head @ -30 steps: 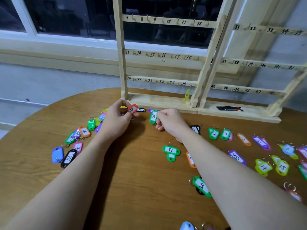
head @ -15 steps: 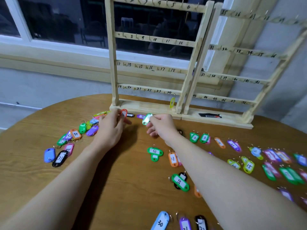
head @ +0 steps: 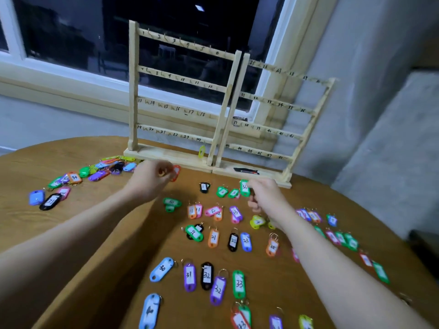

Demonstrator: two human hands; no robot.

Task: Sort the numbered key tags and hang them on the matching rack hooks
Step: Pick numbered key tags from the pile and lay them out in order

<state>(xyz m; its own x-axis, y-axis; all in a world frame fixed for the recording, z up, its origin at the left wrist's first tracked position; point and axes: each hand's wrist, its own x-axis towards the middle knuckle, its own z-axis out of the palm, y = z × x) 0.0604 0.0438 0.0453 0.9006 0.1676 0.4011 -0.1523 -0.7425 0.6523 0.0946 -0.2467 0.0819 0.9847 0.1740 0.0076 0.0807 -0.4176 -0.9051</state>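
1. Your left hand (head: 152, 180) pinches the orange tag (head: 176, 172), just in front of the rack (head: 215, 160) base, left section.
2. Your right hand (head: 264, 195) pinches the green tag (head: 244, 188), no. looks like 3x, in front of rack's right section.
3. Yellow tag (head: 202, 151) hangs on rack's bottom left rail, by hook 24.
4. Remaining tags lie on the table (head: 107, 233) in front of rack.
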